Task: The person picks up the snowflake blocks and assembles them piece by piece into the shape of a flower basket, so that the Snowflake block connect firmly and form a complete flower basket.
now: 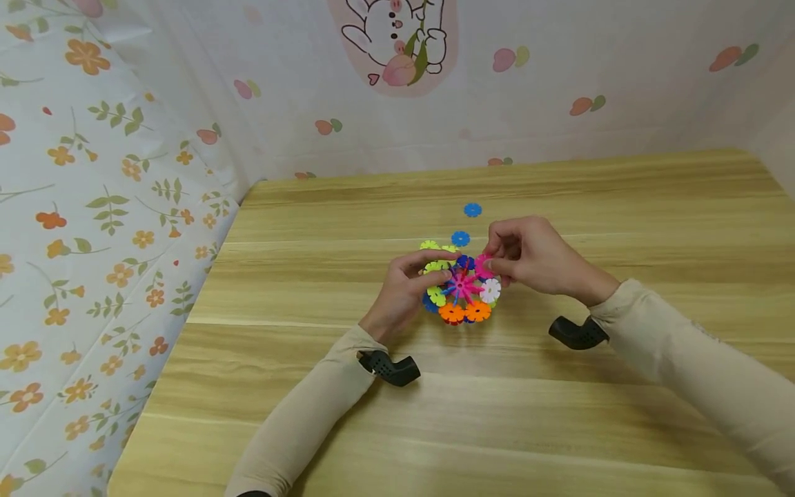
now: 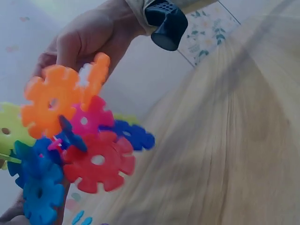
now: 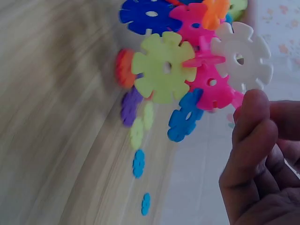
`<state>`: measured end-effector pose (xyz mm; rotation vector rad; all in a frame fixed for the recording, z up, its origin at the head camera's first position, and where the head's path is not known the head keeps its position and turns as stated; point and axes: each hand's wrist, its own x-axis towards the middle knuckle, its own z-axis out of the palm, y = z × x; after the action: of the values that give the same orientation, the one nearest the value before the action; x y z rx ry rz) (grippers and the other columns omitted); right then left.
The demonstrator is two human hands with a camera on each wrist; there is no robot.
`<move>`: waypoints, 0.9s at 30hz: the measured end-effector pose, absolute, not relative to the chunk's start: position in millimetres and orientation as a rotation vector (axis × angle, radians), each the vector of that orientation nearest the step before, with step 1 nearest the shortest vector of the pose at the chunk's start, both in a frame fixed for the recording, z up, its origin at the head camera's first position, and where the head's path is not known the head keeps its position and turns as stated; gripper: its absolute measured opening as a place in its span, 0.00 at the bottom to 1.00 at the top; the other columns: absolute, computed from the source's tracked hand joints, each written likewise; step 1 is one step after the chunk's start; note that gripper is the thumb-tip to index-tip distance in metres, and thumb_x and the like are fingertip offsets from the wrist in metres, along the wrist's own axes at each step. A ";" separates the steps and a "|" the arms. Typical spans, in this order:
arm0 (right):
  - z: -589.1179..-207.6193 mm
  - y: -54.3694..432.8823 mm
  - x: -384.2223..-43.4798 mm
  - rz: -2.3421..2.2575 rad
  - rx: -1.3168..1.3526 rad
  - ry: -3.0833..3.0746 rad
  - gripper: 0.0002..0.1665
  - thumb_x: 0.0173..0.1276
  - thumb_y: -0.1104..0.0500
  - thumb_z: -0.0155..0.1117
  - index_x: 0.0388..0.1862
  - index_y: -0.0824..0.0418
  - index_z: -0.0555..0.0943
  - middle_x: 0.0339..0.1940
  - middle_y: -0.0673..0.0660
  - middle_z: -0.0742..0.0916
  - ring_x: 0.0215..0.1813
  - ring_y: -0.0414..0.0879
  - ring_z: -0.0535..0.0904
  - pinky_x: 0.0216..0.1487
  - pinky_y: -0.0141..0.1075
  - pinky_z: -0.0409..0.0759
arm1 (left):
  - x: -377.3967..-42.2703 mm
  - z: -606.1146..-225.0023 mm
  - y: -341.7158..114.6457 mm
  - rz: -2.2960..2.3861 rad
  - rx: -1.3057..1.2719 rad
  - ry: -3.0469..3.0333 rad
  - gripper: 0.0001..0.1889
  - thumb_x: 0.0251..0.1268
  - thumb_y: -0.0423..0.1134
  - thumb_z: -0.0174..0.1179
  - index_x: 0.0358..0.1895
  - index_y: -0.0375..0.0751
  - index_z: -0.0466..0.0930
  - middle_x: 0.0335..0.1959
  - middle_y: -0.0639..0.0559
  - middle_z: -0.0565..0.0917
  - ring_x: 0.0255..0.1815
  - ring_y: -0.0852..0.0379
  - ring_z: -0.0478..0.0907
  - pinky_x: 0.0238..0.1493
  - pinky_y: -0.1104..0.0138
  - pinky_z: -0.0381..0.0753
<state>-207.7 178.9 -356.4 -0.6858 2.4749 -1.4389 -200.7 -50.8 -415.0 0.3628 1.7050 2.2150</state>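
My left hand [image 1: 404, 290] holds a cluster of slotted snowflake discs [image 1: 461, 284] from its left side, thumb and fingers at its upper part. The cluster has a pink centre, with orange, white, blue and yellow-green discs fixed around it. At its upper right, my right hand [image 1: 537, 259] pinches a pink disc [image 1: 482, 266] between thumb and fingers. That disc meets the cluster's edge, beside a white disc [image 3: 241, 56]; in the right wrist view the fingertips hide most of it. A red disc [image 2: 98, 161] shows on the cluster's underside in the left wrist view.
Two loose blue discs, a farther one [image 1: 473, 210] and a nearer one [image 1: 460, 239], lie on the wooden table [image 1: 323, 276] behind the cluster. Loose yellow-green discs [image 1: 429, 245] and a purple disc [image 3: 131, 107] lie close by. A patterned curtain [image 1: 279, 90] hangs behind the table.
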 end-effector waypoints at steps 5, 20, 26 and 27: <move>-355.4 178.6 -210.7 -1.371 -0.753 2.485 0.10 0.65 0.72 0.66 0.26 0.64 0.76 0.30 0.60 0.88 0.20 0.45 0.81 0.24 0.36 0.82 | -198.9 -417.2 -48.0 2.232 0.282 1.701 0.16 0.69 0.26 0.56 0.58 0.27 0.79 0.54 0.55 0.80 0.65 0.55 0.67 0.69 0.62 0.65; -357.9 184.3 -225.9 -1.332 -0.647 2.473 0.06 0.75 0.62 0.60 0.37 0.63 0.80 0.31 0.61 0.88 0.28 0.51 0.84 0.29 0.39 0.85 | -208.7 -414.4 -56.8 2.116 0.192 1.688 0.12 0.71 0.32 0.56 0.51 0.42 0.85 0.61 0.53 0.77 0.69 0.51 0.65 0.70 0.60 0.66; -370.6 209.3 -265.7 -0.957 -0.581 2.756 0.09 0.74 0.62 0.58 0.45 0.66 0.83 0.39 0.64 0.88 0.36 0.55 0.84 0.35 0.43 0.82 | -210.8 -413.8 -70.0 2.093 0.255 1.591 0.13 0.72 0.32 0.51 0.49 0.49 0.85 0.76 0.42 0.64 0.75 0.48 0.60 0.77 0.47 0.57; -375.2 210.6 -272.5 -0.830 -0.599 2.813 0.11 0.73 0.63 0.59 0.47 0.67 0.83 0.40 0.66 0.88 0.38 0.56 0.84 0.38 0.45 0.82 | -210.0 -415.0 -71.7 2.089 0.272 1.583 0.14 0.72 0.33 0.51 0.49 0.51 0.85 0.77 0.41 0.62 0.75 0.48 0.58 0.76 0.45 0.57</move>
<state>-272.5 210.6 -375.2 -0.5987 2.8126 -0.8296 -210.0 -71.7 -415.0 0.2724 1.5834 2.0891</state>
